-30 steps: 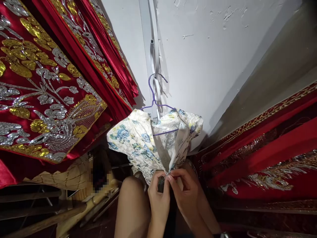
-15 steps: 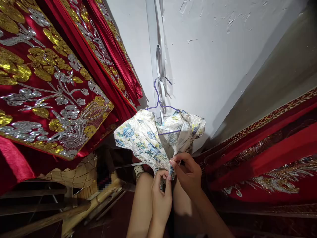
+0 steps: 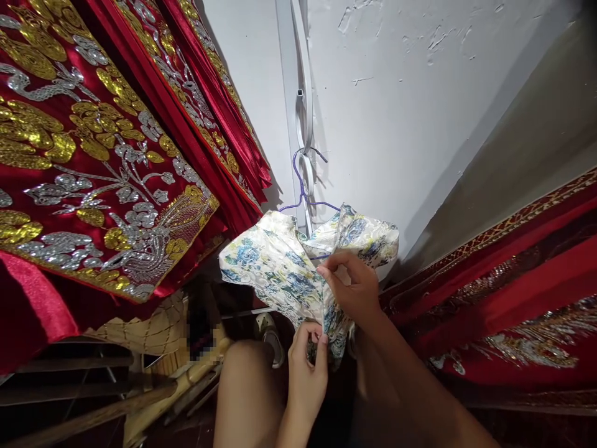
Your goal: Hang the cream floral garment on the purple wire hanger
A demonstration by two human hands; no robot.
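A white short-sleeved garment point(image 3: 270, 267) with blue and yellow flowers hangs from a purple hanger point(image 3: 301, 177) in front of me. Its neck is open, and below it the front edges meet in a line running down between my hands. My left hand point(image 3: 308, 373) pinches this line low down, thumb and fingers closed. Higher up, near the neck opening, my right hand point(image 3: 354, 286) is closed on the front edge. Whether a zip pull sits between those fingers is hidden. The garment's lower end shows only partly behind my left hand.
The hanger hooks onto a white metal rack point(image 3: 305, 81) against a white wall point(image 3: 382, 124). Red cloths point(image 3: 140, 155) with gold and silver sequins hang at left, above wooden furniture point(image 3: 153, 398). More red embroidered fabric point(image 3: 504, 298) is at right.
My right hand has moved up along the garment's front, away from my left hand. The right front panel, folded open before, now lies closed against the left one. My left hand still pinches low.
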